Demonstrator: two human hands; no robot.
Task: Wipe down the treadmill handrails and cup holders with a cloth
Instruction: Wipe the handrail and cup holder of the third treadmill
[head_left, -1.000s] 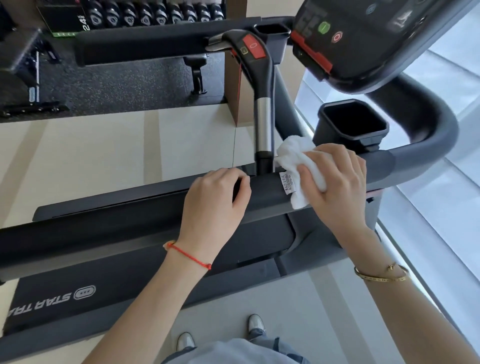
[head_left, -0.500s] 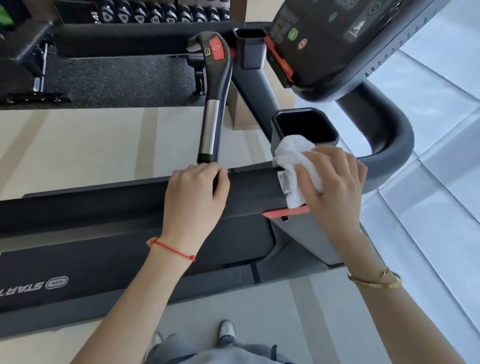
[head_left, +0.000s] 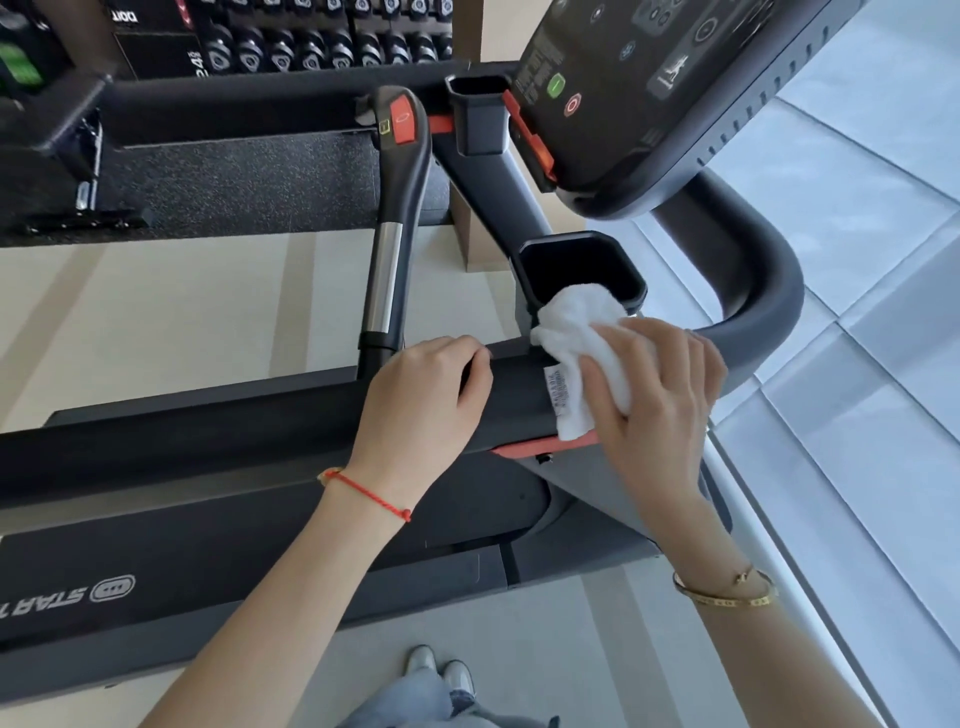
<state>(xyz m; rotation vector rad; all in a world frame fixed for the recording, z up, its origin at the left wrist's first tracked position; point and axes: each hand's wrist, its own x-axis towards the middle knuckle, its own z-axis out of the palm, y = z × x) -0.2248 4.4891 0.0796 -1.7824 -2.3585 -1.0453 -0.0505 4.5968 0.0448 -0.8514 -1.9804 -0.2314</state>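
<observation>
A black padded handrail (head_left: 218, 441) runs across the middle and curves round at the right. My left hand (head_left: 421, 400) curls over its top, holding it. My right hand (head_left: 654, 395) presses a bunched white cloth (head_left: 576, 332) with a label onto the rail, right beside the near black cup holder (head_left: 582, 265). The cloth's top edge overlaps the holder's front rim. A second cup holder (head_left: 478, 114) sits farther back by the console.
The dark console (head_left: 649, 78) with green and red buttons hangs at upper right. An inner grip bar (head_left: 389, 228) with a red button rises between the rails. The treadmill deck (head_left: 260, 561) lies below. Dumbbells (head_left: 311, 47) line a rack behind. My shoes (head_left: 441, 670) stand on the pale floor.
The view has swung a little. My right hand and the cloth have slid up along the rail so the cloth now touches the near cup holder's rim. My left hand keeps its hold.
</observation>
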